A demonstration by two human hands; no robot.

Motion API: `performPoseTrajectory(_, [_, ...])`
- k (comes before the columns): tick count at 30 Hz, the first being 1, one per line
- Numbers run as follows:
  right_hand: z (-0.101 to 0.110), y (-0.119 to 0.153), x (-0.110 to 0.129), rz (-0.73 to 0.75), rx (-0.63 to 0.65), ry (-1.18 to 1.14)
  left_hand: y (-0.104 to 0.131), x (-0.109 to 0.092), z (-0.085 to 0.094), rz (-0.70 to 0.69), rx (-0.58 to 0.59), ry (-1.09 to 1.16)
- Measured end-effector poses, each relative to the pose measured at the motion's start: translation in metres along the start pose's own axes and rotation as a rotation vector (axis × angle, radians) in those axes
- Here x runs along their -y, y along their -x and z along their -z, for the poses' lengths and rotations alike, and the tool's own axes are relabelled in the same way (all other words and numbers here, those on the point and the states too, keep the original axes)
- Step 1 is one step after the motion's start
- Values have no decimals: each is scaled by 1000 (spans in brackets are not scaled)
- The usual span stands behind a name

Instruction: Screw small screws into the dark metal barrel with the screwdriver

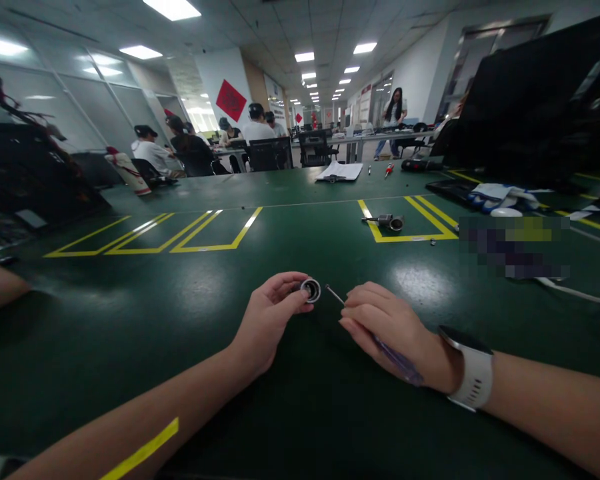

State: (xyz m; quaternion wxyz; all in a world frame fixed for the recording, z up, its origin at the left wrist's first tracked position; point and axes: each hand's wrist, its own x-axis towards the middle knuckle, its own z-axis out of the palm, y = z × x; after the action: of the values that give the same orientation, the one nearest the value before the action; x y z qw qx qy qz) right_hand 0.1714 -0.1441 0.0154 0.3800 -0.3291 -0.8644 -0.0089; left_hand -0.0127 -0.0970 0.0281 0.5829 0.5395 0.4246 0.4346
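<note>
My left hand (pixel 273 310) pinches a small round metal ring-shaped part (pixel 311 291), its hollow end turned toward me and to the right. In my right hand (pixel 385 327) is a screwdriver (pixel 397 360) with a see-through purplish handle, its thin shaft pointing up and left. A small bit of something sits at the shaft's tip, too small to name. The tip is close to the ring-shaped part, with a gap between them. Both hands are just above the green table (pixel 200 360).
A metal part with a shaft and round cup (pixel 391 222) lies in a yellow-taped box, a small nut-like piece (pixel 433 242) near its edge. Farther back are a clipboard with paper (pixel 340 172), a red screwdriver (pixel 389 170) and gloves (pixel 503 197). Someone's forearm (pixel 0 287) rests at left.
</note>
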Motion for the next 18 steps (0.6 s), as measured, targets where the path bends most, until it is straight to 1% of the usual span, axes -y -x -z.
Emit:
performPoseTrajectory(1, [0, 0, 1, 46, -38, -31, 0, 0, -1, -6, 9, -9])
performPoseTrajectory(3, [0, 1, 2, 96, -58, -80, 2, -1, -2, -15, 30, -29])
performPoseTrajectory(8, [0, -2, 2, -12, -12, -132, 5, 2, -3, -32, 75, -67])
performPoseTrajectory(18, [-2, -2, 3, -34, 19, -148, 8, 1, -4, -79, 97, -153])
